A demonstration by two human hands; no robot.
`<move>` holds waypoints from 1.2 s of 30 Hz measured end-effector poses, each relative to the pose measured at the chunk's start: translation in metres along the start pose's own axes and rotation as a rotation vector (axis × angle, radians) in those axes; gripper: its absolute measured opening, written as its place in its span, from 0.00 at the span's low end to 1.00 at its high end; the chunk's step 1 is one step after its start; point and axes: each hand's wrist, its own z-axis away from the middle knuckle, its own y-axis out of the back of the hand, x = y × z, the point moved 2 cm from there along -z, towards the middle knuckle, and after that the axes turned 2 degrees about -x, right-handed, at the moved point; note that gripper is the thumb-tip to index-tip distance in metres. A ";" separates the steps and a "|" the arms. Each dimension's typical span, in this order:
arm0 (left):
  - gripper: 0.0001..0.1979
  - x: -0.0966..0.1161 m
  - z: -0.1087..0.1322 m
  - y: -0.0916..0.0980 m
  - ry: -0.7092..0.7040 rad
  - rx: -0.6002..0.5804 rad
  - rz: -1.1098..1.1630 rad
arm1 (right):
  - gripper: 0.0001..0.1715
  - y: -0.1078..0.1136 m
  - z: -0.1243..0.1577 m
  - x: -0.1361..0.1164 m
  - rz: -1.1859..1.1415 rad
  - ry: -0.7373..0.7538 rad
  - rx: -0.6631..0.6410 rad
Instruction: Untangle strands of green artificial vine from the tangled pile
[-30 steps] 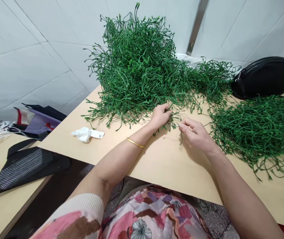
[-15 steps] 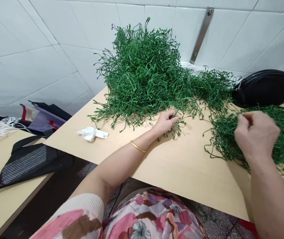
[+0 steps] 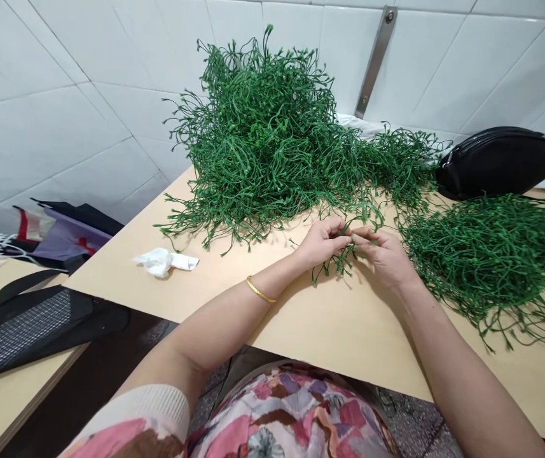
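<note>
My left hand, a gold bangle on its wrist, is closed on a small bunch of green stems with bud-like tips. Right beside it, my right hand pinches at the same bunch, the fingertips of both hands meeting. Exactly what lies between the right fingertips is too small to make out. Behind the hands rises a large tangled heap of green stems, reaching up against the wall. A second, lower pile of green stems lies to the right of my right hand.
A crumpled white tissue lies at the left of the light wooden table. A black bag stands at the back right by the tiled wall. On a lower-left table rests a black mesh bag. A metal strip is fixed to the wall.
My right hand has moved left from above the right pile to meet my left hand at the small bunch. My left hand stays at that bunch. The view has shifted slightly.
</note>
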 end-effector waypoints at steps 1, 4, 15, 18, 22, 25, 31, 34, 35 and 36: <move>0.09 -0.001 0.000 0.000 -0.003 -0.005 -0.013 | 0.17 -0.001 0.000 0.002 -0.044 -0.030 0.006; 0.08 -0.004 -0.002 0.000 0.018 -0.023 -0.068 | 0.16 0.000 0.003 0.002 0.038 -0.041 0.038; 0.07 -0.011 -0.004 0.001 0.011 -0.077 -0.470 | 0.10 0.004 0.008 -0.009 0.470 -0.017 -0.065; 0.06 -0.013 -0.010 0.008 0.039 0.043 -0.660 | 0.07 -0.003 0.017 -0.020 0.654 -0.019 -0.189; 0.10 -0.015 -0.018 0.030 0.038 0.272 -0.541 | 0.09 -0.013 0.038 -0.042 0.681 0.004 -0.393; 0.12 -0.015 -0.017 0.037 0.042 0.261 -0.295 | 0.10 0.002 0.048 -0.061 0.829 0.170 -0.181; 0.04 -0.007 -0.008 0.023 0.174 0.197 0.129 | 0.14 0.066 0.060 -0.079 1.535 0.153 0.522; 0.06 -0.005 -0.007 0.018 0.228 0.193 0.246 | 0.18 0.076 0.064 -0.077 1.597 0.173 0.614; 0.06 -0.005 -0.007 0.017 0.238 0.190 0.262 | 0.18 0.074 0.063 -0.075 1.586 0.204 0.623; 0.06 -0.005 -0.007 0.017 0.245 0.182 0.269 | 0.18 0.070 0.060 -0.072 1.564 0.235 0.615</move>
